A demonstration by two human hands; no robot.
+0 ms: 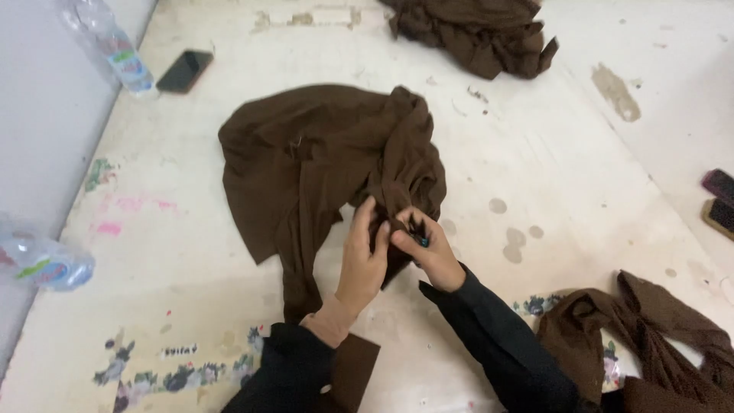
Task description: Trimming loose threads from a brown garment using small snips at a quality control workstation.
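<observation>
A dark brown garment [321,153] lies crumpled on a stained white tabletop [535,168]. Both of my hands, in black sleeves, meet at its lower right fold. My left hand [361,260] pinches the brown cloth between thumb and fingers. My right hand [425,246] also grips the cloth and holds a small dark tool with a teal part, which I cannot make out clearly, at the same spot. A strip of the garment hangs down toward my left wrist.
A second brown cloth pile [478,32] lies at the top, a third [650,336] at the lower right. A black phone [184,70] and a plastic bottle [115,47] sit top left. Another bottle [42,264] lies at the left edge. Two small dark items [720,200] rest far right.
</observation>
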